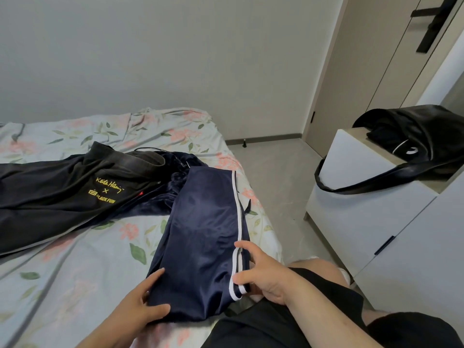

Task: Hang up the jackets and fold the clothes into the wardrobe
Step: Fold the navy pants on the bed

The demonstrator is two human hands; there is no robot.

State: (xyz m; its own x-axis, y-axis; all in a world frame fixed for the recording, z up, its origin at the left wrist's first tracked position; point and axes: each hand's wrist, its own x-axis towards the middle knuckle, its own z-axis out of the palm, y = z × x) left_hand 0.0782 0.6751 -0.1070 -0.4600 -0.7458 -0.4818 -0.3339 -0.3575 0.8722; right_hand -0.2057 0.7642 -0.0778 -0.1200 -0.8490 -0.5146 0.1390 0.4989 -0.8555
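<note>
We grip the navy trousers (206, 234) between left hand (140, 300) and right hand (261, 275), seemingly mid-fold; beyond our left hand, black clothes (62, 197) lie unfolded, so most remains.

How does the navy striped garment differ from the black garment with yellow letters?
The navy garment is folded into a strip; the black garment lies spread and rumpled. The navy garment has a white stripe, the black garment yellow print. The left hand and right hand hold the navy garment, not the black garment. Both lie on the bed.
</note>
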